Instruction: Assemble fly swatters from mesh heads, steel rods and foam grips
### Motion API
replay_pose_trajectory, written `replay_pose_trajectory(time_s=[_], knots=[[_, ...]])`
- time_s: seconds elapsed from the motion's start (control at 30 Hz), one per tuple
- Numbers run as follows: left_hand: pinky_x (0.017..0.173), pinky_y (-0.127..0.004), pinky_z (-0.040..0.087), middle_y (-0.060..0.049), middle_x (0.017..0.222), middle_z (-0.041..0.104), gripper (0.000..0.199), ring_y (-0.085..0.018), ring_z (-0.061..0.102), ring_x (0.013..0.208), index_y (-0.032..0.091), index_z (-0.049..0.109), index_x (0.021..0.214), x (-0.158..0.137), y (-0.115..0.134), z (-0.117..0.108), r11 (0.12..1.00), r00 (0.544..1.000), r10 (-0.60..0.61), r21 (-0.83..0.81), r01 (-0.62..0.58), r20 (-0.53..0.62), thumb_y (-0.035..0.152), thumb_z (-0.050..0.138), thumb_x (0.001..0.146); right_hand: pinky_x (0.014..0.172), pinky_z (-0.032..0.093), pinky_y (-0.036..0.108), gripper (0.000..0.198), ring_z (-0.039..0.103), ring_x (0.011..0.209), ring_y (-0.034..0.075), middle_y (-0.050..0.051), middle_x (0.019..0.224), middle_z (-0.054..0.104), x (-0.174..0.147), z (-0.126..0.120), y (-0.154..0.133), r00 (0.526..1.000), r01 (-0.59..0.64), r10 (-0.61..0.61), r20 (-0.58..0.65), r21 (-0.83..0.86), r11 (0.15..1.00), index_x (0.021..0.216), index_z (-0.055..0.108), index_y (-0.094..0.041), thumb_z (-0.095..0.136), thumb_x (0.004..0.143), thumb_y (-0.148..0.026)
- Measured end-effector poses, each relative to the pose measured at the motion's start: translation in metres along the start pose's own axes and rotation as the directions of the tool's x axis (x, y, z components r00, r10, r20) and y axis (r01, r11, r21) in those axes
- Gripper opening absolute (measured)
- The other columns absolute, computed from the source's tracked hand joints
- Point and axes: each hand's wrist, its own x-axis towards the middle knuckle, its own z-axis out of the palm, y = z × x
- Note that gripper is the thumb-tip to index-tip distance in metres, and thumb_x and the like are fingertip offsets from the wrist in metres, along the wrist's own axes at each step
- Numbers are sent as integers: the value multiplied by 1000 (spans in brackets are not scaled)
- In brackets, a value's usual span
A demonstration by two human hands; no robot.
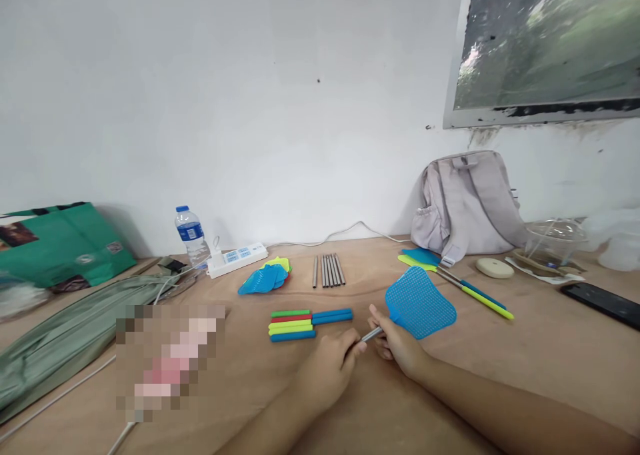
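My right hand (pixel 400 345) is closed around the neck of a blue mesh fly swatter head (pixel 420 303), which points up and to the right. A thin metal rod (pixel 372 335) runs from that neck into my left hand (pixel 327 365), whose fingers are wrapped round its other end. Just beyond my left hand lie several coloured handles (pixel 291 325) in green, red, yellow and blue. Behind them several bare metal rods (pixel 331 271) lie side by side. To their left is an overlapping pile of swatter heads (pixel 264 278), mostly blue, with yellow and red showing.
Two whole fly swatters (pixel 475 292), blue and yellow, lie at the right before a grey backpack (pixel 467 205). A white power strip (pixel 237 260) and water bottle (pixel 191 236) stand back left. A phone (pixel 605 303) and round beige object (pixel 494 268) lie right.
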Motion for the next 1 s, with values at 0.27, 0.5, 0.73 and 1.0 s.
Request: replay_pose_trajectory(time_s=[0.27, 0.5, 0.73, 1.0], knots=[[53, -21, 28, 5, 59, 44, 33, -10, 43, 57, 18, 40, 63, -2, -4, -3, 985, 996, -34, -167, 46, 79, 37, 31, 87, 38, 14, 20, 49, 20, 37, 5, -10, 41, 22, 0, -7, 3, 995, 100, -100, -2, -8, 995, 51, 29, -20, 57, 60, -60], [41, -19, 26, 7, 50, 39, 35, -6, 34, 41, 19, 38, 63, 2, -9, -6, 919, 975, -86, -361, 158, 207, 46, 32, 84, 36, 11, 20, 50, 17, 35, 4, -11, 40, 20, 1, -2, 0, 995, 74, -64, -79, 128, 989, 51, 30, -21, 58, 56, -62], [33, -16, 25, 9, 47, 36, 38, -5, 31, 34, 19, 38, 65, 4, -13, -5, 826, 943, -159, -484, 289, 292, 54, 37, 79, 36, 7, 20, 48, 15, 34, 3, -11, 39, 19, 12, -8, 1, 991, 66, -42, -127, 191, 979, 50, 30, -21, 61, 55, -57], [30, -15, 21, 9, 47, 38, 40, -3, 28, 32, 18, 41, 67, 3, -35, -19, 713, 880, -162, -563, 418, 447, 57, 42, 76, 34, 10, 19, 42, 17, 32, 2, -10, 38, 21, 28, -44, -14, 977, 187, -154, -145, 250, 950, 50, 29, -20, 59, 63, -47]])
